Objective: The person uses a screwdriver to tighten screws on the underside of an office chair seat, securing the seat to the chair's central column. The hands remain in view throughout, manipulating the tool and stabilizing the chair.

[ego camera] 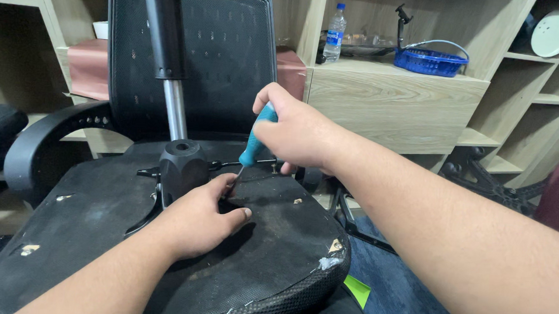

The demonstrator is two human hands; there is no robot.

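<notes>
- Screwdriver (256, 141) handle: teal.
- Chair seat underside (94, 230): black, scuffed.
- Gas cylinder (175, 108): silver and black.
- Far right basket (429, 61): blue.
- Near floor scrap (356, 290): green.

Two hands (204, 220), one screwdriver (256, 142), one overturned office chair (94, 230), one water bottle (334, 32), one blue basket (429, 61)

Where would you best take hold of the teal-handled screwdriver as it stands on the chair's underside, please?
Probably by the teal handle, from above and the right, as the right hand grips the screwdriver: it stands nearly upright, and the left hand crowds its thin shaft and tip.
</notes>
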